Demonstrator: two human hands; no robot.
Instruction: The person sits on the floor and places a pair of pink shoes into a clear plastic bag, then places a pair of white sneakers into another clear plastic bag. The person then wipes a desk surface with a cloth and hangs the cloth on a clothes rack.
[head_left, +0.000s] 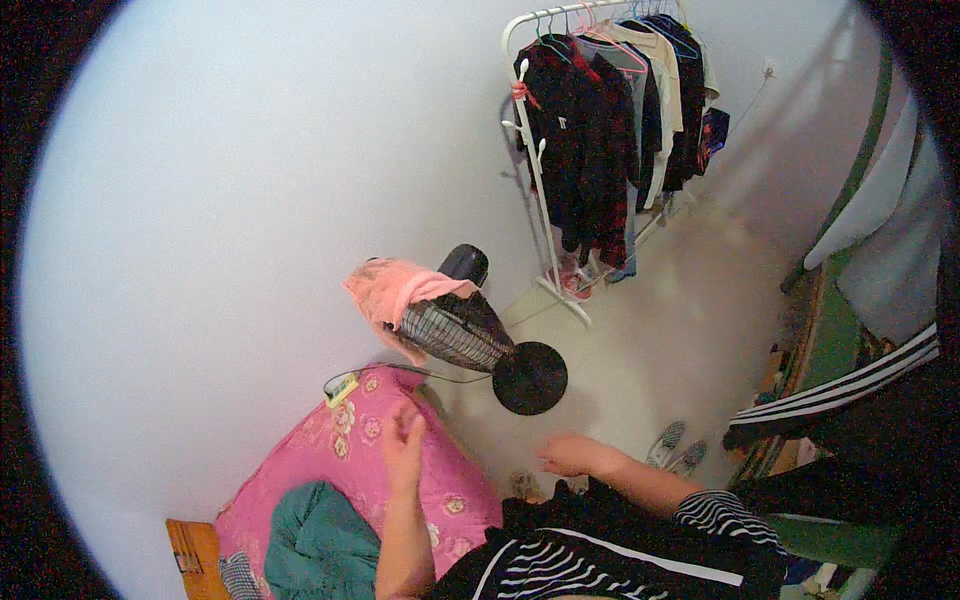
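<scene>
My left hand (405, 433) is held above a bed with a pink floral sheet (457, 480); its fingers look curled and nothing shows in it. My right hand (568, 454) is in the air over the pale floor, fingers bent, with no object visible in it. Beyond both hands a black standing fan (457, 334) has a salmon-pink towel (412, 289) draped over its head. The fan's round black base (529, 378) rests on the floor. A yellow power strip (343, 391) lies at the edge of the bed, beyond my left hand. Green cloth (319, 544) lies on the bed.
A white garment rack (547, 217) with hanging clothes (600, 142) stands against the wall. A pair of shoes (666, 444) is on the floor beyond my right forearm. Dark fabric with white stripes (840, 386) hangs at the right. A wooden board (196, 559) shows at lower left.
</scene>
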